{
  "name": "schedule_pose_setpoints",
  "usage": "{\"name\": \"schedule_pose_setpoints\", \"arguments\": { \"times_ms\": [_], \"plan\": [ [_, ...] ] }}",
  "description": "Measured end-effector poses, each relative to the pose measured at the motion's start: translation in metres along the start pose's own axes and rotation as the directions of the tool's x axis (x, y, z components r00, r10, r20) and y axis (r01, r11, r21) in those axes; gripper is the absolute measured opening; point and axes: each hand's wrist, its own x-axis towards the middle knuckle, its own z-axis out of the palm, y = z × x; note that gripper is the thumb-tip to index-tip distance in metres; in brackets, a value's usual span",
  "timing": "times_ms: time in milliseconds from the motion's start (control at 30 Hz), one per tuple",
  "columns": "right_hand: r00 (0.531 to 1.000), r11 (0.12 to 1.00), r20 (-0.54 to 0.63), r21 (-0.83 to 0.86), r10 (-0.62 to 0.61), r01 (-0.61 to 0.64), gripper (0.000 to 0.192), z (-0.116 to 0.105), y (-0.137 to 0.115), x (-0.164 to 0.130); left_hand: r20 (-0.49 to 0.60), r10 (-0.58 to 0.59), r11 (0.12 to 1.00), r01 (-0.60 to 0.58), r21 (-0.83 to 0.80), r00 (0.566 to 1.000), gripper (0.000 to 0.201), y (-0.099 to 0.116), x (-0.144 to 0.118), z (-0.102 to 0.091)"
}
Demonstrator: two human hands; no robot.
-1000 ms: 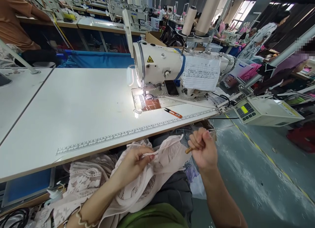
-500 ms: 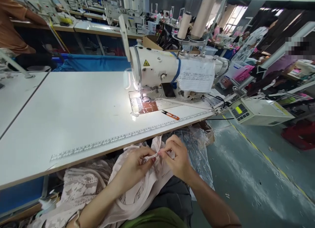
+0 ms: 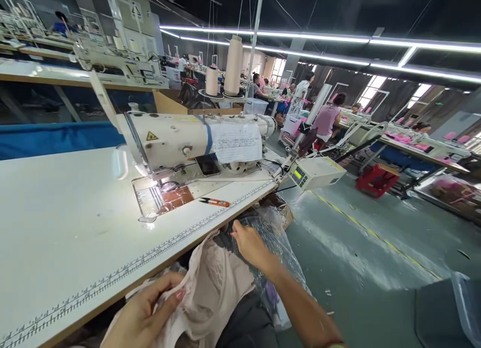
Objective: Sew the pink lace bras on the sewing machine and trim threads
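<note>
My left hand [image 3: 148, 308] pinches the edge of a pale pink lace bra [image 3: 212, 293] between thumb and fingers, below the front edge of the sewing table. The bra's cup hangs towards my lap, with its upper edge reaching up to the table. To the right of it, my right hand [image 3: 251, 245] is closed, fingertips curled near the table edge; whether it holds anything is hidden. Orange thread snips [image 3: 215, 202] lie on the table above the hands. The sewing machine [image 3: 169, 142] stands behind them with its needle area lit.
A printed ruler [image 3: 161, 248] runs along the table's front edge. Clear plastic [image 3: 276, 237] hangs below the table at the right. A control box [image 3: 315, 172] sticks out past the table's right end. A red crate [image 3: 377, 180] and a grey bin [image 3: 438, 308] stand on the floor.
The view has swung up and to the right. My hands, together on the fabric before, are now apart: the right has let go of the bra, while the left keeps hold of it.
</note>
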Motion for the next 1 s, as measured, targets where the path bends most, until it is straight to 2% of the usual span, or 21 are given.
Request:
{"name": "schedule_pose_setpoints", "arguments": {
  "times_ms": [67,133,200,267,333,400,500,600,900,1000],
  "plan": [
    [1.0,0.999,-0.021,0.047,-0.015,0.015,0.019,-0.004,-0.008,-0.005,-0.006,0.019,0.999,-0.018,0.048,1.0,0.039,0.011,0.0,0.005],
    [0.988,0.983,-0.084,0.119,-0.128,0.138,0.029,-0.007,-0.024,-0.013,-0.031,0.016,0.995,-0.013,0.102,0.999,0.037,0.02,0.002,0.009],
    [0.936,0.928,-0.176,0.166,-0.306,0.334,0.038,-0.01,-0.04,-0.022,-0.067,-0.001,0.997,0.006,0.081,0.998,0.036,0.023,0.005,0.012],
    [0.867,0.867,-0.223,0.133,-0.446,0.48,0.043,-0.013,-0.054,-0.029,-0.081,0.007,1.0,-0.006,0.011,0.997,0.036,0.02,0.006,0.013],
    [0.812,0.83,-0.242,0.046,-0.531,0.556,0.046,-0.016,-0.065,-0.032,-0.087,0.026,0.998,-0.03,-0.046,0.996,0.036,0.016,0.007,0.014],
    [0.784,0.815,-0.241,-0.054,-0.572,0.578,0.046,-0.017,-0.073,-0.033,-0.084,0.039,0.996,-0.045,-0.073,0.996,0.035,0.013,0.007,0.014],
    [0.775,0.8,-0.202,-0.17,-0.599,0.575,0.045,-0.017,-0.079,-0.03,-0.077,0.057,0.992,-0.065,-0.108,0.995,0.032,0.012,0.007,0.016],
    [0.779,0.794,-0.17,-0.206,-0.604,0.571,0.048,-0.016,-0.08,-0.028,-0.081,0.06,0.986,-0.072,-0.148,0.995,0.029,0.015,0.006,0.016],
    [0.802,0.81,-0.125,-0.155,-0.584,0.566,0.047,-0.013,-0.079,-0.028,-0.085,0.033,0.983,-0.048,-0.179,0.996,0.027,0.016,0.006,0.015],
    [0.828,0.839,-0.142,-0.05,-0.543,0.542,0.046,-0.008,-0.08,-0.03,-0.065,0.06,0.987,-0.069,-0.145,0.996,0.028,0.017,0.006,0.014]
  ]
}}
